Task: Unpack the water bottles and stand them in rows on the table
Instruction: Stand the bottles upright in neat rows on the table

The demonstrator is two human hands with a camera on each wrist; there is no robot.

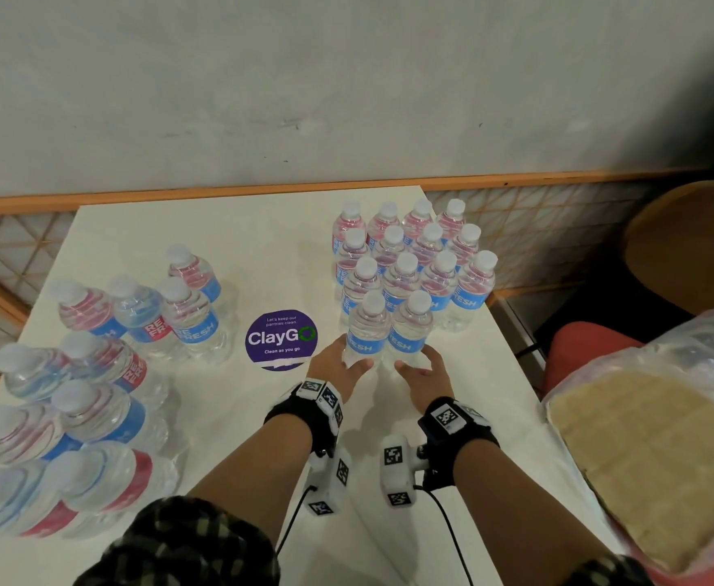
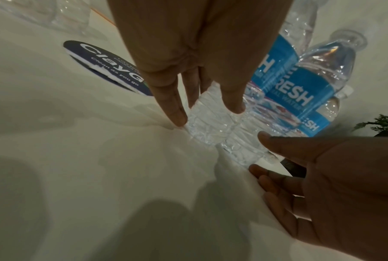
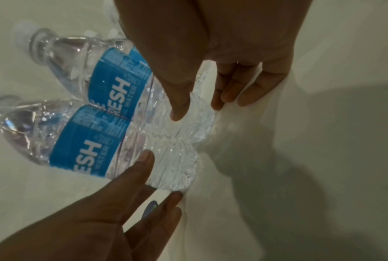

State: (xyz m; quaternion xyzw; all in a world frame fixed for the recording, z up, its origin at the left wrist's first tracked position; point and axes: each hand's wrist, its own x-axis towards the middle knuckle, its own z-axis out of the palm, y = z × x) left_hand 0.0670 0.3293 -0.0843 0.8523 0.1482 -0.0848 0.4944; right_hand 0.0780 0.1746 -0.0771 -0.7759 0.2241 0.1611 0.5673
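Observation:
On the right of the white table [image 1: 241, 247], clear water bottles with blue labels stand in several rows [image 1: 410, 255]. The nearest row holds two upright bottles. My left hand [image 1: 348, 357] [image 2: 206, 113] [image 3: 163, 175] touches the base of the left bottle [image 1: 367, 332] [image 2: 204, 127] [image 3: 85, 137], thumb in front and straight fingers on its left side. My right hand [image 1: 418, 361] [image 2: 259, 152] [image 3: 199, 108] touches the base of the right bottle [image 1: 410, 332] [image 2: 300, 93] [image 3: 119, 79] the same way. Neither hand's fingers curl round a bottle.
A loose group of bottles [image 1: 93, 374] stands at the table's left. A round purple ClayGo sticker [image 1: 281, 338] lies in the middle. Crumpled plastic wrap with a cardboard tray [image 1: 651, 458] sits at the right, near a red seat [image 1: 579, 353]. The wall runs behind the table.

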